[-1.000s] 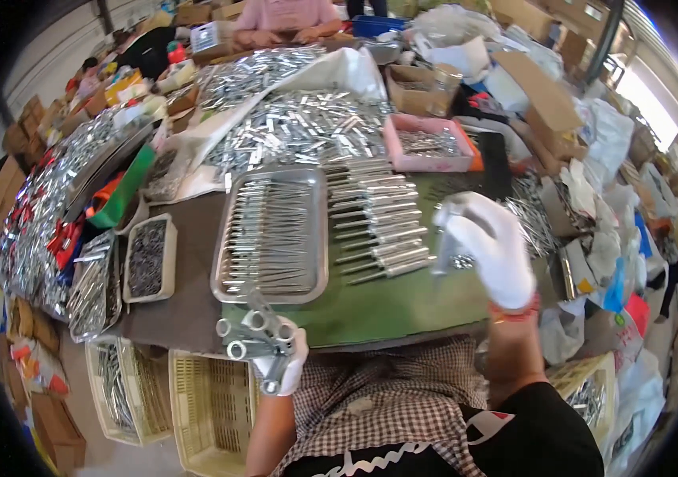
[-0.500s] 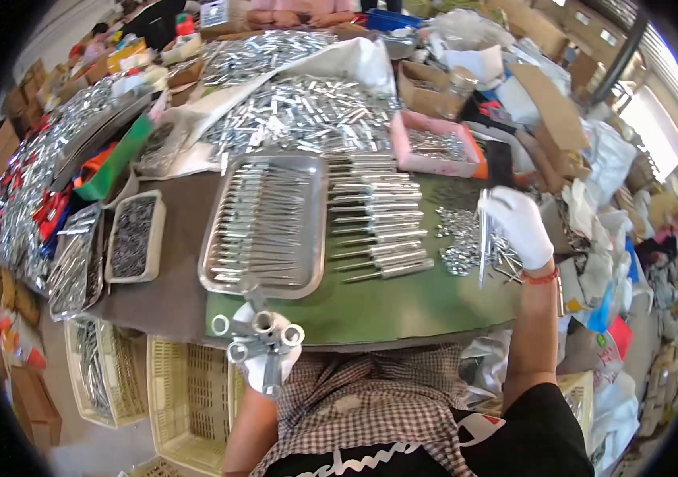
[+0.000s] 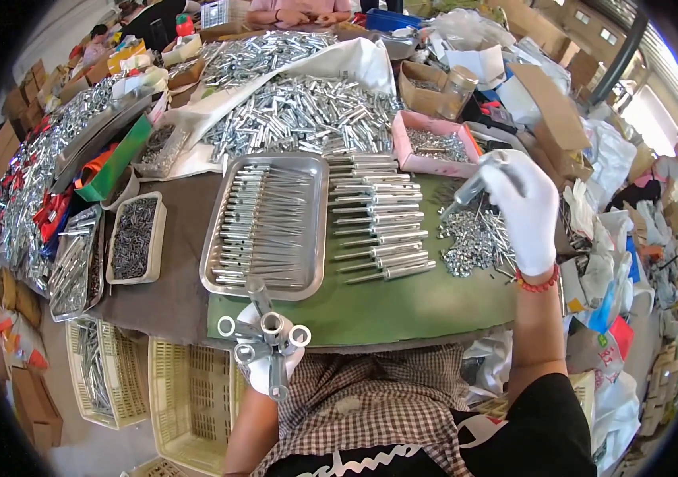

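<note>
Head view: low and centre-left in the frame, the white-gloved left hand (image 3: 263, 367) is clenched around a fanned bunch of short silver metal tubes (image 3: 266, 332), open ends upward, probably so each can be picked off easily. At the right, the gloved right hand (image 3: 523, 205) grasps one silver tube (image 3: 466, 192) by its upper end, angled down-left over a loose heap of small silver pins and screws (image 3: 476, 238) on the green table mat (image 3: 402, 302). Half a second earlier that hand sat lower over the heap with a thin rod upright; now it is raised. Left of the heap lies a neat row of finished silver rods (image 3: 375, 215), beside a steel tray (image 3: 269, 226) packed with more, likely sorted for counting. A big pile of tubes on white cloth (image 3: 299, 119) fills the upper middle.
</note>
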`<act>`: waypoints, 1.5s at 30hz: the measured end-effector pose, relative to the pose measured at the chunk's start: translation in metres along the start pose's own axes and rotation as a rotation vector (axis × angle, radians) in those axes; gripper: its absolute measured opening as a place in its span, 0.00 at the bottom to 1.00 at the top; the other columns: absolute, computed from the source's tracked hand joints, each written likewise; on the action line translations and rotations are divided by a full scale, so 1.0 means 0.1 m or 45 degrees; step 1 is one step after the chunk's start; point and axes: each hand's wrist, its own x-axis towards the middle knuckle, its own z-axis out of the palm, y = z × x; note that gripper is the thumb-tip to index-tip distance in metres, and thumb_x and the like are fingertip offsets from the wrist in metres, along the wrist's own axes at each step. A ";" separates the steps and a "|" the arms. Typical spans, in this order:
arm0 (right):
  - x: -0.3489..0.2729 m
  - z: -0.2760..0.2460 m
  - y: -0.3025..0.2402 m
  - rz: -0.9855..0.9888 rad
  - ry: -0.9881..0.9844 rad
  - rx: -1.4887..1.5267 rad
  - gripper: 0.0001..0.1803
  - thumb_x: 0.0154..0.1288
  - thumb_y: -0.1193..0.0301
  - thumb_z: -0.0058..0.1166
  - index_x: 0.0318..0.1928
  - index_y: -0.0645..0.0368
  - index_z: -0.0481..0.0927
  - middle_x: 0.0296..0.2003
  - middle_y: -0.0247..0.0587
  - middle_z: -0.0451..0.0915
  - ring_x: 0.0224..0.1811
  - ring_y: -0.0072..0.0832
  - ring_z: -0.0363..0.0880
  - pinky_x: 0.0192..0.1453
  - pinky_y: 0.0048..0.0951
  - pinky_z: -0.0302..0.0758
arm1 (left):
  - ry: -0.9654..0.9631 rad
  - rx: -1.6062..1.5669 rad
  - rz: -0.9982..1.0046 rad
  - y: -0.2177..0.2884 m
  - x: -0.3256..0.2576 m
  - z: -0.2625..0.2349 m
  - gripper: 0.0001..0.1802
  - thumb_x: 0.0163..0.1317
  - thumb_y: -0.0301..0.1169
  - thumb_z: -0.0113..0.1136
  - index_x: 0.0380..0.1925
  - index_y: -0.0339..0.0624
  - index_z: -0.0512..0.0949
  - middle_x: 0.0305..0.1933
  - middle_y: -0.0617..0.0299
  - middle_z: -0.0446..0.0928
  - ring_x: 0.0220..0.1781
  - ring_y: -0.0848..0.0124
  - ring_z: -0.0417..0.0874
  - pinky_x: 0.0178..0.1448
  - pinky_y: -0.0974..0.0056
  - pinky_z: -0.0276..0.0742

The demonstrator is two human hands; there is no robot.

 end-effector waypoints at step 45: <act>0.83 1.53 1.10 -0.543 -0.653 -1.138 0.07 0.59 0.69 0.50 0.33 0.50 0.83 0.31 0.47 0.81 0.37 0.45 0.82 0.43 0.45 0.78 | 0.000 2.292 0.606 0.23 -0.05 -0.43 0.46 0.40 0.22 0.76 0.61 0.41 0.63 0.59 0.56 0.69 0.60 0.66 0.73 0.64 0.59 0.71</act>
